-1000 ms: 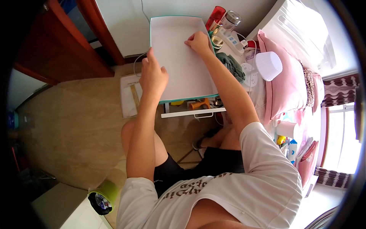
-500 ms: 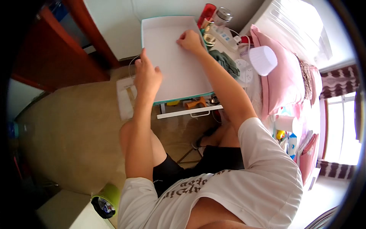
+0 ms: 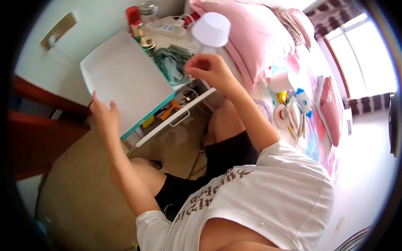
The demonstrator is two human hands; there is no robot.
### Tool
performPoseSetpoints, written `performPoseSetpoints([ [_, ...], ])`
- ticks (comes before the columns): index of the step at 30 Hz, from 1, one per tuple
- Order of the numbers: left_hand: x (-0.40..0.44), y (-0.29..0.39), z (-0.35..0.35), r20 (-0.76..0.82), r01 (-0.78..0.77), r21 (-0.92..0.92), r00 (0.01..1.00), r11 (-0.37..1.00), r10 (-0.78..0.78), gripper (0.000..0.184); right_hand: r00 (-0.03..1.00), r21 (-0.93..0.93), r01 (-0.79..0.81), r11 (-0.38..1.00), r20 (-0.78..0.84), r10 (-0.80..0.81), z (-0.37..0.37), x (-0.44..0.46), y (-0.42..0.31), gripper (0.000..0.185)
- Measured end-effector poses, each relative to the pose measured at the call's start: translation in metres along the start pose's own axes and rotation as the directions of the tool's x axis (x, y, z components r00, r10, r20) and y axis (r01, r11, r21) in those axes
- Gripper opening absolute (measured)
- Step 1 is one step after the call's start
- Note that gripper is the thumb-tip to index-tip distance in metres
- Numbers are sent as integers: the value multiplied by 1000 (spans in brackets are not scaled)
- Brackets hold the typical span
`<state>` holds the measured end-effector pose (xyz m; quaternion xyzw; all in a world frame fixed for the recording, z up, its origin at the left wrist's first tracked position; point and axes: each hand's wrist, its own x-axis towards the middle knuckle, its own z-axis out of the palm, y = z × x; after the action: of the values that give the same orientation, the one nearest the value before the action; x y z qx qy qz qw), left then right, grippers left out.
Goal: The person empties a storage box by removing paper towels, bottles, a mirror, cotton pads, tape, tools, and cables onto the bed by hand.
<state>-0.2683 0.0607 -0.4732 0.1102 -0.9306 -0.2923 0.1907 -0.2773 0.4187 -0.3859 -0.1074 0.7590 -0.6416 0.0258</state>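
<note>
A shallow white box with a teal rim (image 3: 125,79) lies tilted across the top of the bedside stand, over its pulled-out drawer. My left hand (image 3: 106,117) is at the box's left edge, forefinger stretched along the rim and thumb apart from it over the inside. To the right of the box, my right hand (image 3: 213,71) hovers near a grey-green cloth (image 3: 171,62), its fingers curled together. Whatever may be between those fingertips is too small to make out. Behind that hand stands a white lampshade-like object (image 3: 212,29).
In the open drawer (image 3: 176,119) lies an orange-handled tool (image 3: 168,111). A red bottle (image 3: 134,19), a glass jar (image 3: 149,11) and a power strip (image 3: 167,27) crowd the back of the stand. A pink pillow (image 3: 251,37) and small items lie on the bed.
My right hand has left the inside of the box and moved right, past its edge. My left hand stays at the box's edge. The view has turned towards the bed.
</note>
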Motion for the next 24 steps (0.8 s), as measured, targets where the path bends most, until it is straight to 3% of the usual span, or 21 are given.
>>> performPoseSetpoints([
  [2, 8, -14, 2, 62, 34, 9, 998, 999, -34, 74, 977, -43, -157, 987, -155, 149, -49, -45, 18, 10],
  [6, 20, -50, 17, 75, -51, -5, 996, 999, 52, 73, 889, -233, -274, 933, -430, 154, -151, -138, 78, 10],
  [8, 19, -37, 8, 120, -5, 29, 993, 1000, 1, 73, 806, -255, -443, 859, -533, 258, -184, -179, 65, 10],
  [10, 30, -57, 12, 150, -51, -23, 987, 998, 54, 73, 808, -262, -512, 818, -469, 356, -216, -217, 43, 10],
  [14, 30, -62, 12, 136, -9, -62, 991, 998, 17, 72, 731, -384, -612, 691, -608, 310, -293, -287, 45, 13],
  [16, 31, -59, 9, 121, 5, -83, 993, 997, 5, 75, 597, -421, -769, 481, -743, 302, -281, -292, 12, 15],
  [18, 31, -58, 8, 116, -7, -3, 993, 1000, 7, 75, 664, -452, -706, 545, -690, 288, -293, -312, 28, 17],
  [21, 27, -48, 3, 125, 34, -67, 992, 997, -25, 76, 670, -448, -695, 562, -687, 281, -299, -329, 52, 18],
  [24, 26, -52, 4, 146, 41, -93, 989, 995, -27, 77, 607, -329, -670, 665, -759, 236, -287, -326, 70, 21],
])
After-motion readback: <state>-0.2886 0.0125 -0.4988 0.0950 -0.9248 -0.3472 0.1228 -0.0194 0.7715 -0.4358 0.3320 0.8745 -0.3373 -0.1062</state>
